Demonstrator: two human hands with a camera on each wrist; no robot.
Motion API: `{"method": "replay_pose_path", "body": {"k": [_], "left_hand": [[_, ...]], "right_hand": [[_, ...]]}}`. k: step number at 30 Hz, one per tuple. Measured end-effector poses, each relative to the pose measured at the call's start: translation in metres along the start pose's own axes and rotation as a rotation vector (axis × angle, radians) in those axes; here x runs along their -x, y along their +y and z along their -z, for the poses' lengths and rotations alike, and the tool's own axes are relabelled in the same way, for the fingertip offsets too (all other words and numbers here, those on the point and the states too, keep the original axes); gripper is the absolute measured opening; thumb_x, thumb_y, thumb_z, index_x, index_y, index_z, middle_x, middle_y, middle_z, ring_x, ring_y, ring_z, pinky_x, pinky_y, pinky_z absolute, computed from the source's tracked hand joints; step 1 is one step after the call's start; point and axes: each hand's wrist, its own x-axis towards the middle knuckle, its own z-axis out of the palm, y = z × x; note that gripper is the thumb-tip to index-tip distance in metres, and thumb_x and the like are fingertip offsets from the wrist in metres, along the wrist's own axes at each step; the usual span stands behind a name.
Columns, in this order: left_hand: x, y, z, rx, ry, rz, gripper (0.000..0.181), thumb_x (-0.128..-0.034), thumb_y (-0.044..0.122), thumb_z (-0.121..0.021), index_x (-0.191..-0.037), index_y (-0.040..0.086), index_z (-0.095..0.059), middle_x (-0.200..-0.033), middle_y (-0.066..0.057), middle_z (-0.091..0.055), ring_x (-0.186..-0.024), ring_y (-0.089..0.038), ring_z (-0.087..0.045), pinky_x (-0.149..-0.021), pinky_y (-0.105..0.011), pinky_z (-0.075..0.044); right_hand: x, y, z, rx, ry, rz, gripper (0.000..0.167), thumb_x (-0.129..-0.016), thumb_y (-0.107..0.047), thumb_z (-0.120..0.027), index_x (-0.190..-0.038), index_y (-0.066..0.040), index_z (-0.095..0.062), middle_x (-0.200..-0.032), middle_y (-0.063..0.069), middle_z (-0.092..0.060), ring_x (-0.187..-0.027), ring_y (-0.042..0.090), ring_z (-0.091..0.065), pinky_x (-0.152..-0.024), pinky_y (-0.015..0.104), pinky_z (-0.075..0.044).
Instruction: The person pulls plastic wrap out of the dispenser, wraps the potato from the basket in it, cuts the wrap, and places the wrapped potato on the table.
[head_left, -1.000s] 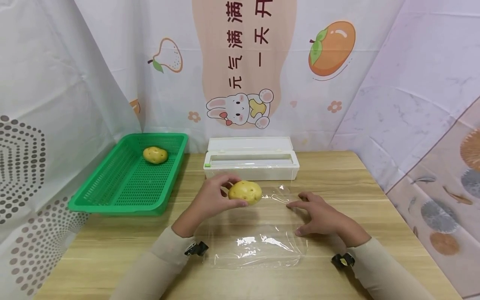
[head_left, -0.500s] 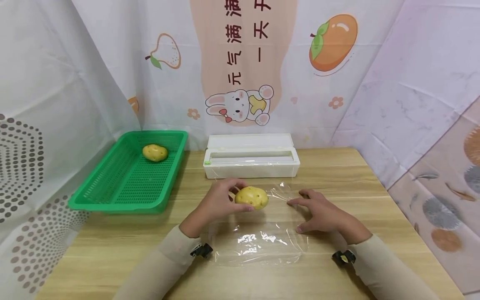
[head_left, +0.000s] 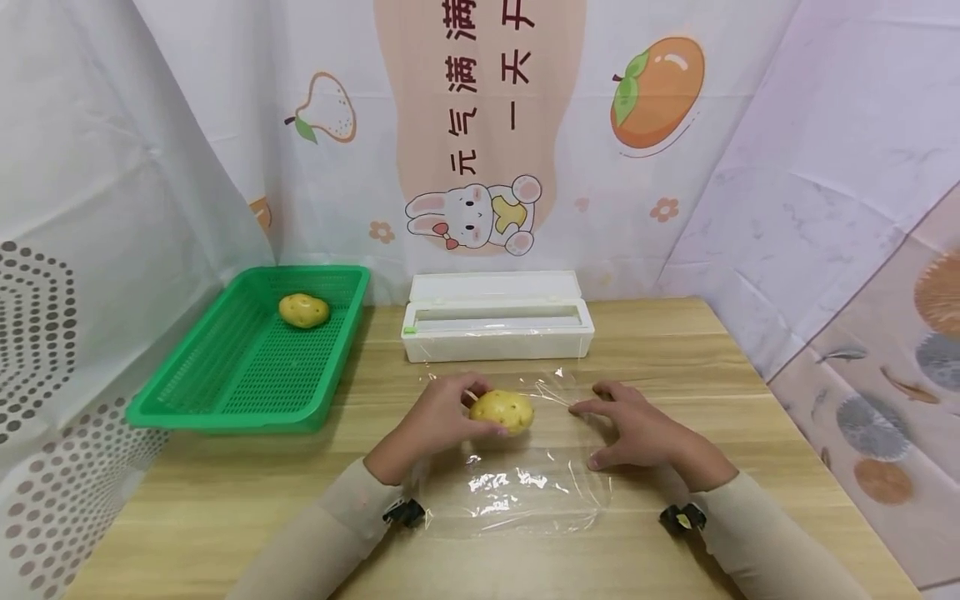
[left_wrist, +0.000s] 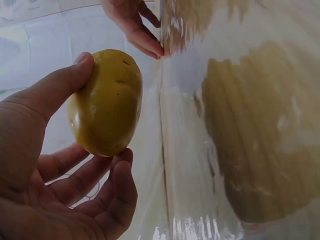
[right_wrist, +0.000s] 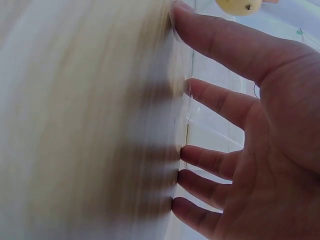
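Desk (head_left: 675,333) bears film (head_left: 506,500); left grip (head_left: 442,412) pinches potato (head_left: 504,412) above; right grip (head_left: 633,429) spread, 3 o'clock edge. Apparent step: placement; next, lower potato.

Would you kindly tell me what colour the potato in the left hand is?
The potato is yellow, shown best in the head view.

Left forearm (head_left: 315,533), sleeved, slanting forward and inward; right forearm (head_left: 776,537), also sleeved, mirroring that slant. Left hand (head_left: 442,417) gripping, thumb (left_wrist: 57,85) lying on near side, opposite bent fingers. Right hand (head_left: 637,427) resting lightly on fingertips and thumb tip, fingers (right_wrist: 215,97) pointing inward, nearly straight, slightly parted. Hands lying near each other, apart.
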Motion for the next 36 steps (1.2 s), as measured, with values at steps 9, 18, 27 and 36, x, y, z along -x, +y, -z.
{"method": "replay_pose_path", "body": {"k": [9, 18, 27, 36], "left_hand": [[0.008, -0.010, -0.008, 0.010, -0.016, 0.030, 0.054, -0.0674, 0.042, -0.097, -0.108, 0.019, -0.070, -0.106, 0.004, -0.070, -0.089, -0.015, -0.068, -0.079, -0.029, -0.059], [0.007, -0.012, -0.011, 0.003, -0.028, 0.021, 0.051, -0.0687, 0.041, -0.097, -0.104, 0.018, -0.069, -0.105, 0.003, -0.070, -0.088, -0.014, -0.069, -0.077, -0.027, -0.059], [0.002, -0.013, -0.013, -0.017, -0.026, -0.046, 0.047, -0.0692, 0.041, -0.096, -0.098, 0.019, -0.068, -0.100, 0.004, -0.071, -0.087, -0.014, -0.069, -0.075, -0.025, -0.058], [-0.002, -0.008, -0.011, -0.031, -0.036, -0.027, 0.047, -0.0694, 0.044, -0.096, -0.100, 0.020, -0.069, -0.103, 0.005, -0.072, -0.086, -0.012, -0.069, -0.075, -0.025, -0.058]], "right_hand": [[0.003, -0.002, -0.009, -0.015, -0.025, -0.004, 0.080, -0.069, -0.044, -0.095, -0.141, -0.028, -0.064, -0.155, 0.028, -0.038, -0.141, 0.051, -0.036, -0.110, 0.071, -0.036], [0.003, -0.002, -0.009, -0.005, -0.019, -0.002, 0.080, -0.069, -0.047, -0.094, -0.141, -0.028, -0.064, -0.155, 0.028, -0.039, -0.141, 0.052, -0.037, -0.109, 0.071, -0.037], [0.002, 0.001, -0.008, 0.012, -0.012, -0.016, 0.080, -0.069, -0.045, -0.095, -0.141, -0.029, -0.064, -0.156, 0.026, -0.039, -0.142, 0.049, -0.037, -0.110, 0.069, -0.037], [0.000, 0.001, -0.002, 0.017, 0.002, -0.013, 0.080, -0.068, -0.044, -0.095, -0.141, -0.029, -0.064, -0.156, 0.027, -0.038, -0.142, 0.050, -0.037, -0.111, 0.069, -0.036]]}}
